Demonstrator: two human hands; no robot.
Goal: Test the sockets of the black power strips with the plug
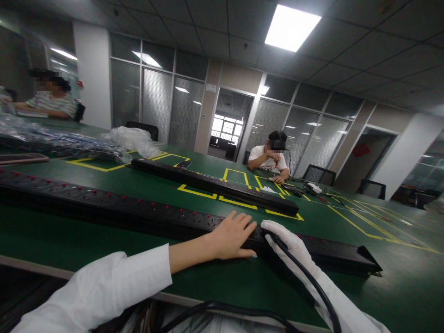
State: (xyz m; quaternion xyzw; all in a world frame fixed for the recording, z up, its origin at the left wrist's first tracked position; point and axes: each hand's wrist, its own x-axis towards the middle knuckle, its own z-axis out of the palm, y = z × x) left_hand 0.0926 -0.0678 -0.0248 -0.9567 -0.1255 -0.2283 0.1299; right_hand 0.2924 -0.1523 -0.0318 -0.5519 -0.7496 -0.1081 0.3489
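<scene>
A long black power strip (145, 213) with a row of sockets and small red lights or switches lies across the green table in front of me. My bare left hand (231, 236) rests on it, fingers stretched out and spread. Just to the right, my white-gloved right hand (289, 243) is closed round the end of a thick black power cable (305, 273), held against the strip's sockets. The plug end is hidden under the glove. From there the cable runs down over my right forearm and loops near my lap.
A second black power strip (208, 182) lies farther back. Clear plastic wrapping (130, 138) and a phone (24, 158) are at the left. Yellow tape lines (197, 191) mark the green table (409, 263). One person (268, 159) sits across, another (52, 99) far left. Cables lie at back right.
</scene>
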